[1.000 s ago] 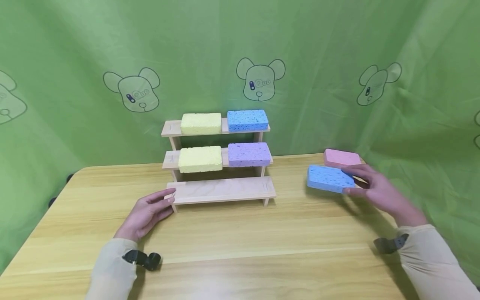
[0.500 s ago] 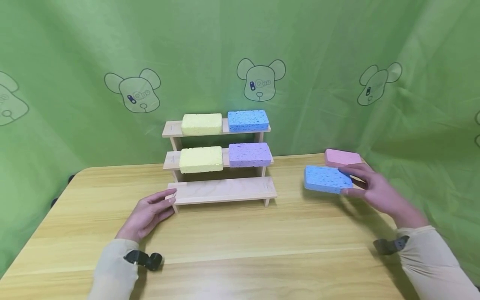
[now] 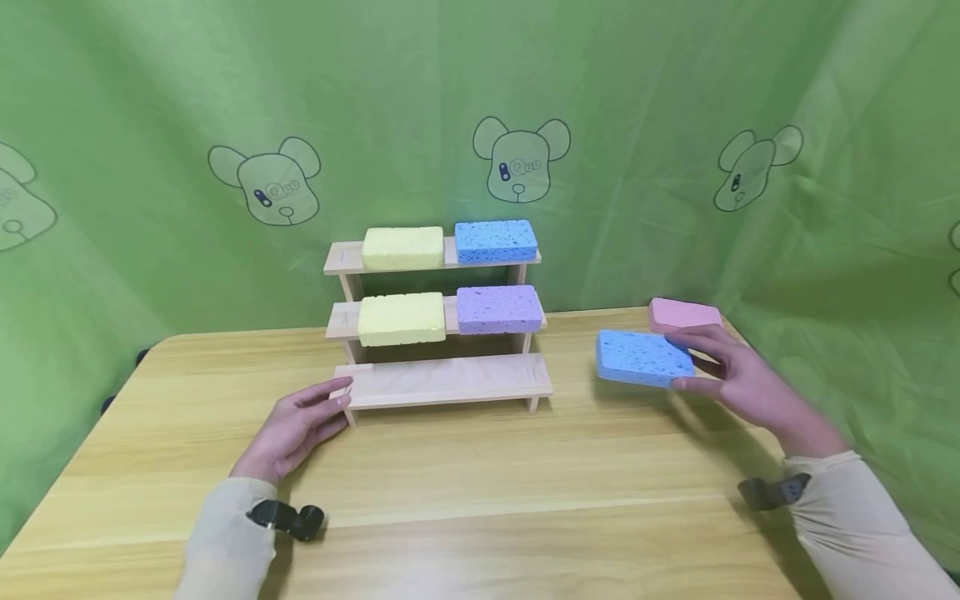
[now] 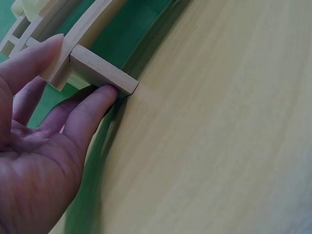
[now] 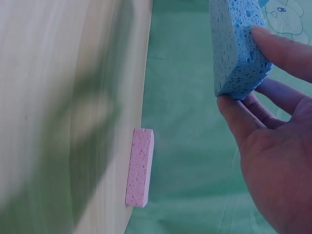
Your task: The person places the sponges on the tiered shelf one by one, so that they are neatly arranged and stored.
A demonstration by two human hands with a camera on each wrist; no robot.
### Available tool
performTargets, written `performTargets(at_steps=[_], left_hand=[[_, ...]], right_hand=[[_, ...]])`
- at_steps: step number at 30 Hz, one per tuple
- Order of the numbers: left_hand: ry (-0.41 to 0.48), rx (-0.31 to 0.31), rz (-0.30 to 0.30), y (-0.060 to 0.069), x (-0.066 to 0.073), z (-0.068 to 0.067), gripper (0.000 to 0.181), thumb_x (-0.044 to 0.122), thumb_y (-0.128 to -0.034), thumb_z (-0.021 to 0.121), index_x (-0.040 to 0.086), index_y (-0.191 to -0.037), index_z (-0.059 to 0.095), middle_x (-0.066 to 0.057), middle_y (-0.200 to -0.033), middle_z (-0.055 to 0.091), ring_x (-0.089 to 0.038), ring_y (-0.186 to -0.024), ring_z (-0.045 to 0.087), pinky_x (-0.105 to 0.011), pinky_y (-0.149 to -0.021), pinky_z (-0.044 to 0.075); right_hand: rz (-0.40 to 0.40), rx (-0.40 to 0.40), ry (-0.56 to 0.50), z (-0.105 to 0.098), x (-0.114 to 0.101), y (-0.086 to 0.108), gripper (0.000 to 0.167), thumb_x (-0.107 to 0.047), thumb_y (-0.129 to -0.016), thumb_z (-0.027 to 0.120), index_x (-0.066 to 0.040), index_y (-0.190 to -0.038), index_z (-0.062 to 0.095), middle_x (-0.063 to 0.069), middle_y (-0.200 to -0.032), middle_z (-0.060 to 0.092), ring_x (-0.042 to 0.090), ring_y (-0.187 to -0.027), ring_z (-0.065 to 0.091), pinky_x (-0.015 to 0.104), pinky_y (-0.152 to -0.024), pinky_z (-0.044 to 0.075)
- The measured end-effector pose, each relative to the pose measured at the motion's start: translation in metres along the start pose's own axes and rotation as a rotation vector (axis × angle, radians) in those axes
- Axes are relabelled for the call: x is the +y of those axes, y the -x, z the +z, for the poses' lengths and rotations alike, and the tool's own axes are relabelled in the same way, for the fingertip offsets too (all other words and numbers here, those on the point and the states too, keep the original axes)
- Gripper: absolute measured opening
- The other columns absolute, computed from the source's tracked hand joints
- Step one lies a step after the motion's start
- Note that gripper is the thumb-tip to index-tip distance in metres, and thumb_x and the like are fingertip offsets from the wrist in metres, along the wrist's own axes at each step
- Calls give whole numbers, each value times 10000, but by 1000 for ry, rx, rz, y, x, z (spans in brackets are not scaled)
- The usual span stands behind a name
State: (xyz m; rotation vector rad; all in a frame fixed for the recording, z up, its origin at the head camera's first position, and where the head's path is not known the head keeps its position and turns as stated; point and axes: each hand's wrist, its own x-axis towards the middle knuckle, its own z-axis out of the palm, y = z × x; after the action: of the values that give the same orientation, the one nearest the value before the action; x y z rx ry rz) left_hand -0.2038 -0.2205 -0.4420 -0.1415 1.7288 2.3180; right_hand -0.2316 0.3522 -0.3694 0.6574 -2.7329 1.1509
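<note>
One blue sponge (image 3: 643,358) is pinched in my right hand (image 3: 738,379), thumb and fingers gripping it near its right end, and it hangs above the worktop (image 3: 480,500), its shadow beneath. My left hand (image 3: 296,429) holds the left end of the wooden rack (image 3: 442,382) at its bottom tier; I can't quite tell how the fingers hidden behind the leg are set, but I'd take it as steadying the rack.

Just behind the blue sponge, a pink sponge (image 3: 684,313) lies at the back of the worktop. On the rack, the middle tier carries a yellow sponge (image 3: 401,320) at left and a purple sponge (image 3: 498,310) at right; the top tier has another yellow sponge (image 3: 402,248) and a second blue sponge (image 3: 495,240) side by side.

So I judge four sponges are placed and two tiers finished. Two are left, the blue one I'm carrying and the pink one, and the bare bottom tier looks like their likely spot.
</note>
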Motion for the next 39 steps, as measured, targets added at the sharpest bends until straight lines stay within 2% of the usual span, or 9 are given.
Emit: performTargets(at_steps=[7,9,14,20,26,32,39], left_hand=[[8,3,-5,0,1,0,455,8,-904,673,17,-1346,563,-193,-1518,296,-214,-1117,606,-362,-1012,482],[6,2,-6,0,1,0,455,9,-905,672,15,-1346,562,-189,-1528,282,-213,-1121,603,-361,-1013,481],[3,1,-7,1,1,0,460,11,-905,673,11,-1350,556,-182,-1548,251,-210,-1125,600,-360,-1015,479],[5,-2,-5,1,2,1,464,12,-905,675,12,-1353,555,-192,-1540,265,-211,-1122,605,-360,-1014,479],[7,-3,-2,1,2,1,476,9,-900,680,3,-1357,547,-193,-1544,258,-216,-1122,606,-362,-1012,481],[6,-1,-2,1,1,1,496,12,-901,681,-11,-1372,524,-190,-1549,250,-217,-1126,603,-360,-1013,480],[6,0,-5,1,2,1,476,13,-901,681,5,-1358,547,-185,-1549,254,-221,-1127,602,-363,-1013,481]], right_hand=[[-3,-12,-45,5,-5,-2,655,-54,-830,781,38,-1407,483,162,-1358,426,392,-1280,429,75,-985,366],[-17,-17,-42,6,-5,-2,658,-65,-835,778,43,-1410,475,174,-1356,422,341,-1276,448,70,-980,368],[-31,-7,-111,10,-7,-2,631,-17,-822,779,65,-1380,496,149,-1327,435,35,-1207,460,103,-988,391],[-22,17,-191,14,-13,-2,602,76,-786,773,76,-1336,528,107,-1321,446,40,-1198,469,135,-1008,392],[-47,4,-215,19,-20,-2,595,96,-780,766,93,-1324,526,91,-1381,393,28,-1231,439,156,-1021,391],[-86,-19,-218,22,-25,-4,597,91,-784,766,105,-1327,517,120,-1374,383,35,-1226,446,154,-1013,401],[-91,-27,-220,25,-27,-5,608,85,-774,776,107,-1324,517,125,-1371,387,37,-1228,440,160,-1014,400]])
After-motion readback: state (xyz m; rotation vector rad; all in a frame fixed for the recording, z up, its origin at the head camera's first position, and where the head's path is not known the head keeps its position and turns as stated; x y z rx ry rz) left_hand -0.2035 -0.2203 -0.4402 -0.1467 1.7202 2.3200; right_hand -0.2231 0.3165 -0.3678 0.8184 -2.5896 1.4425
